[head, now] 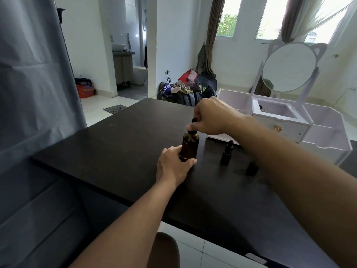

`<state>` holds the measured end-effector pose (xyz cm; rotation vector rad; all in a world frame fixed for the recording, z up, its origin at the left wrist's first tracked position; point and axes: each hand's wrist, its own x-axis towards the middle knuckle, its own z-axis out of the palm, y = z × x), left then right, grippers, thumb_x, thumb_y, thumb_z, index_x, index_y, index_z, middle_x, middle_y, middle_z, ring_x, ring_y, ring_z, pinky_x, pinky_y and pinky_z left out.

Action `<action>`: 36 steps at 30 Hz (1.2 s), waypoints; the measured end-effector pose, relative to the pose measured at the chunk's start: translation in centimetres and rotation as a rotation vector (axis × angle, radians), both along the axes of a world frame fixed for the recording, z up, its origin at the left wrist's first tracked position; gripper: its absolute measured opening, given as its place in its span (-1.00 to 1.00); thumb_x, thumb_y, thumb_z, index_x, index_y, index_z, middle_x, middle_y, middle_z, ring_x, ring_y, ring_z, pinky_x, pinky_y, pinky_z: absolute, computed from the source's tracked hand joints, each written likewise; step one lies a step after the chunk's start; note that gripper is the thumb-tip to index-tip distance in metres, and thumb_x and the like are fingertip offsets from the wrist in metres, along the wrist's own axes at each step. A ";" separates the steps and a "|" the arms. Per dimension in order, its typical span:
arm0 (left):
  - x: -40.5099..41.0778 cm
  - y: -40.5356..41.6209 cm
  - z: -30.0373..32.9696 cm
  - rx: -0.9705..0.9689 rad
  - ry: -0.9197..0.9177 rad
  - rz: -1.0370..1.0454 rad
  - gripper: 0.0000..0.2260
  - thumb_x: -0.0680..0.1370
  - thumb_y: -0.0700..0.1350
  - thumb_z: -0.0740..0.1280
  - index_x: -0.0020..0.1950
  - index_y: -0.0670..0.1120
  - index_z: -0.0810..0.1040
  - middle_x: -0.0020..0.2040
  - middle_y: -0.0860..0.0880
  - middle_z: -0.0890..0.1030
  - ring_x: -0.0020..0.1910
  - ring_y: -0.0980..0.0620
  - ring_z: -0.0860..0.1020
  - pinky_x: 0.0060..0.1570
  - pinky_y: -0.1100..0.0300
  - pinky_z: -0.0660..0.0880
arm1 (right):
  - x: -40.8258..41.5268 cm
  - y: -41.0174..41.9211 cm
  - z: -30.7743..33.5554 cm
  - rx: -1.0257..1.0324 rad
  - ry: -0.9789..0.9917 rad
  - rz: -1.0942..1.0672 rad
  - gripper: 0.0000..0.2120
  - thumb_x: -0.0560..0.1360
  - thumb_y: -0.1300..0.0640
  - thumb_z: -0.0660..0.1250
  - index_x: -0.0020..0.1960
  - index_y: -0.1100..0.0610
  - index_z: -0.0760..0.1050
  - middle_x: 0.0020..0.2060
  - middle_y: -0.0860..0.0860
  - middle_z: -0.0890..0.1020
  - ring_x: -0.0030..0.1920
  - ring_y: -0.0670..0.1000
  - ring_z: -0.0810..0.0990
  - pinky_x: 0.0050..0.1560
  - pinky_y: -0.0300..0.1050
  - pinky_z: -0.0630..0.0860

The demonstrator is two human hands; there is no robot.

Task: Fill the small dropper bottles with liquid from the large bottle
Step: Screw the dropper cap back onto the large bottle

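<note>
The left hand point(174, 167) is holding the big brown bottle point(190, 147) on the counter point(116, 147); the right hand point(210, 118) is pinching its dropper cap point(192, 130).

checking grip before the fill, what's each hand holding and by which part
Left hand grips the large amber bottle round its base; right hand pinches its black dropper cap.
</note>
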<state>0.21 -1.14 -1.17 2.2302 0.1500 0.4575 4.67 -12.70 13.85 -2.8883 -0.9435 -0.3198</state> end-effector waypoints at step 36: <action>-0.1 0.8 1.0 -0.192 0.112 -0.117 -0.51 0.32 0.02 0.56 0.21 0.07 0.53 0.10 0.06 0.61 0.15 0.00 0.55 0.21 -0.01 0.48 | -0.9 0.4 -0.4 0.201 0.338 0.217 -0.42 0.39 0.48 0.36 0.34 0.11 0.43 -0.07 -0.03 0.70 0.01 -0.06 0.66 0.18 -0.20 0.51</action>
